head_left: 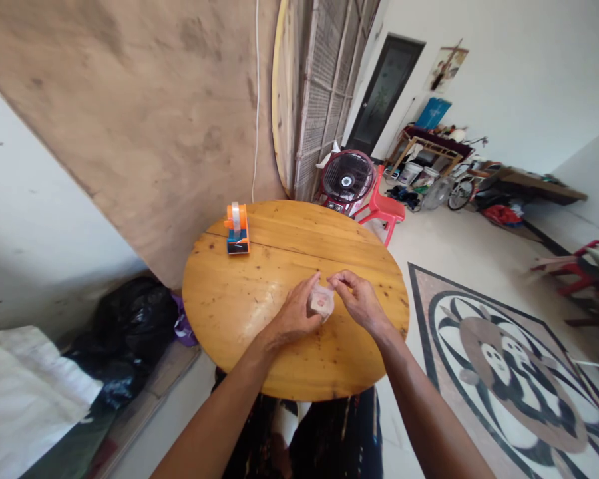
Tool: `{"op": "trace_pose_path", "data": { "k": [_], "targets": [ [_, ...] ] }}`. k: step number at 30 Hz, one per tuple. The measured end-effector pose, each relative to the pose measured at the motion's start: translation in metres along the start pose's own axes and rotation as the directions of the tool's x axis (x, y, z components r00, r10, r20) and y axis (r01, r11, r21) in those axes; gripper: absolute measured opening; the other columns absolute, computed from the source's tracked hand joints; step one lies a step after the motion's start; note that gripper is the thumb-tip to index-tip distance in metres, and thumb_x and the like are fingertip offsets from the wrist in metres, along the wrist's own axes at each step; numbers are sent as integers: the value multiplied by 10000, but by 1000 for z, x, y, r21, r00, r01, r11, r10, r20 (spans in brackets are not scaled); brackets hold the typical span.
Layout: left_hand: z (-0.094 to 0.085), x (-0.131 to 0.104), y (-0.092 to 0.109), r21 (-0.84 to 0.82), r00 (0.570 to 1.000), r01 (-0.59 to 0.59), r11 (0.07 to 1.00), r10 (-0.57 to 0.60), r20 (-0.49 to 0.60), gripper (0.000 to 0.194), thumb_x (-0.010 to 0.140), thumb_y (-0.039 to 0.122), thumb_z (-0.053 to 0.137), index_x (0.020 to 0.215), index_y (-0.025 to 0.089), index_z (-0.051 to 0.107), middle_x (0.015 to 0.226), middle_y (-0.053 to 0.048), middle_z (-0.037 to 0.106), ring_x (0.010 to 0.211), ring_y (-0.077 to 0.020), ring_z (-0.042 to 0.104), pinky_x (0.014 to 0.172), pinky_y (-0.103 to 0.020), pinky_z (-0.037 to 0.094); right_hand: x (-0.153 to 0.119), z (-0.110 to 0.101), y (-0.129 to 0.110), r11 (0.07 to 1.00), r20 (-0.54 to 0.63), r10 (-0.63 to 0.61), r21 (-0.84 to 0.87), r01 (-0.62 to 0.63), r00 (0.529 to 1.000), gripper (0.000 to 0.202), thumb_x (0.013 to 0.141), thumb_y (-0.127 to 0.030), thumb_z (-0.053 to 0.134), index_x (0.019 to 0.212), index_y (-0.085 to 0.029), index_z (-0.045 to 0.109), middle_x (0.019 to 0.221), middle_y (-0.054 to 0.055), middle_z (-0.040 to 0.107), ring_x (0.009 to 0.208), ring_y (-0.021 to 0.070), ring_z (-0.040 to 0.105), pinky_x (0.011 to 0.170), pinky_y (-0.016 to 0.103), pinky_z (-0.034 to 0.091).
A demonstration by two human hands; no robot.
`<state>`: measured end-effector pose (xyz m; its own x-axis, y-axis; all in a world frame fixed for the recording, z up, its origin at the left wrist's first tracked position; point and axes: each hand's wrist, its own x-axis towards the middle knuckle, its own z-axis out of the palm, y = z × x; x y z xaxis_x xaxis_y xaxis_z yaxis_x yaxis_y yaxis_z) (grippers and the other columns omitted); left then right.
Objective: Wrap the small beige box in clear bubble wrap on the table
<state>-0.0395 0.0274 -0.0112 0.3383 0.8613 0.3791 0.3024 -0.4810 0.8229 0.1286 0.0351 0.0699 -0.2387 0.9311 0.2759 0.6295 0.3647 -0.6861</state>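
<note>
Both hands pinch a small clear packet (321, 303) between them near the surface's (239, 299) right edge: left hand (295, 311) cups its side, right hand (358, 297) grips its top corner.

walls white | plywood sheet (144, 113) leaning left | round wooden table (239, 299) | red fan (347, 179) and red chair (382, 211) behind | dark door (384, 93) | patterned floor inlay (509, 372) right | bright daylight
</note>
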Motion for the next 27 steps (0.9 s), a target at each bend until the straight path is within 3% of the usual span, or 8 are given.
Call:
{"op": "trace_pose_path", "data": {
  "k": [10,18,22,27],
  "targets": [
    [0,0,0,-54,1000,1,999,-1,13,862,673,125,549,1466,127,212,1460,-145,350,1307,-269,387,1098,-409,318,4,-1,6,998,-12,16,65,-15,1000,237,901,-345,477,785,-183,605,808,34,657,761,164,599,712,278,440],
    [-6,2,5,-124,995,91,988,-87,39,895,676,186,604,1471,97,205,1430,-177,387,1290,-309,411,1089,-443,321,9,-3,11,994,-23,16,107,-14,1000,232,896,-357,489,792,-183,603,772,35,655,735,167,588,707,286,425],
    [-5,1,3,-248,988,152,957,-155,9,874,731,256,620,1475,100,189,1439,-185,376,1299,-300,412,1080,-435,341,12,-3,13,989,-24,29,148,-25,999,235,884,-375,500,818,-182,617,760,34,656,715,165,587,696,287,427],
    [2,2,-5,-252,979,168,953,-191,-68,762,784,294,604,1447,112,276,1413,-179,420,1290,-281,432,1079,-429,353,17,0,17,969,-13,63,241,-58,998,241,853,-396,527,804,-176,611,743,38,653,708,170,600,702,296,435]
  ]
}}
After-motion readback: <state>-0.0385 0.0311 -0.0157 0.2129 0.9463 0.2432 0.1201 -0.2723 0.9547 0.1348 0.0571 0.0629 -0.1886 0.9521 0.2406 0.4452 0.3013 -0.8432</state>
